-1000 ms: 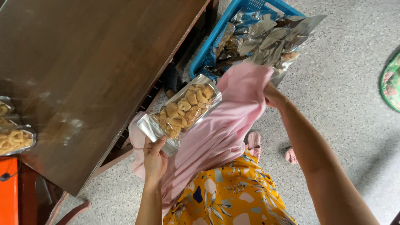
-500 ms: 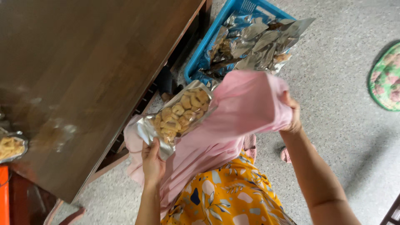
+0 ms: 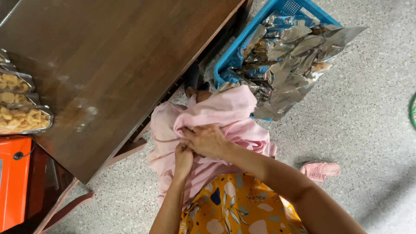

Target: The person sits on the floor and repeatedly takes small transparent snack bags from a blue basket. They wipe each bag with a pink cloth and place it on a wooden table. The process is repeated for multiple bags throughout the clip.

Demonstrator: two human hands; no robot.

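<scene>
Beside the wooden table (image 3: 108,65), both hands (image 3: 197,147) together, clamped on bunched pink cloth (image 3: 216,112) (long axis toward blue basket (image 3: 225,65)).

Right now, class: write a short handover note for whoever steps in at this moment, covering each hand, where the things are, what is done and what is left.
Left hand: closed on the pink cloth in the lap.
Right hand: pressing and gripping the same cloth from above.
No packet shows in either hand; the cloth may cover one.
Done: three filled packets lie on the brown table.
Left: many foil packets in the blue basket.
</scene>
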